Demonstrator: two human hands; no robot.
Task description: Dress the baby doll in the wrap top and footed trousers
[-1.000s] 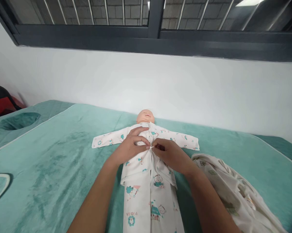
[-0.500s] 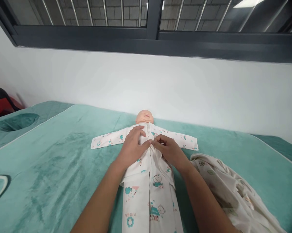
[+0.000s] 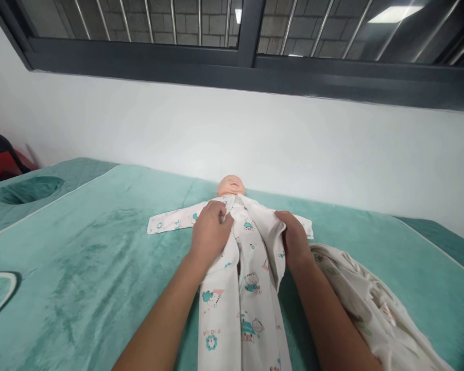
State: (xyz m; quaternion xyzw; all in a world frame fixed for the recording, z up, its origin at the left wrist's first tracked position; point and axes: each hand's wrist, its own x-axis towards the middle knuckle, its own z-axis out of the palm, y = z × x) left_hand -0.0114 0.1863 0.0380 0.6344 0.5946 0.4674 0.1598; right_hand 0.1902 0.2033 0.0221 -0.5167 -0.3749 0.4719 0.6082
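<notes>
A baby doll (image 3: 232,185) lies on its back, its head toward the wall, in a white baby top (image 3: 268,219) printed with teal and pink cartoons. White trousers (image 3: 221,330) in the same print cover its legs. With curled fingers my right hand (image 3: 295,234) grips the right front panel of the top and holds it out to the side, so the printed cloth beneath shows. On the left front panel rests my left hand (image 3: 211,232), thumb and fingers bent together at its edge. The fingertips of both hands are partly hidden.
Teal plush covers the bed (image 3: 81,257), which has a round hole (image 3: 30,190) at the far left. A crumpled white patterned cloth (image 3: 371,304) lies beside my right forearm. Behind stands a white wall (image 3: 216,134) under a dark window frame (image 3: 139,59).
My right hand has moved right, away from the middle of the chest, drawing the right front panel aside. The front now stands apart. My left hand has stayed nearly in place.
</notes>
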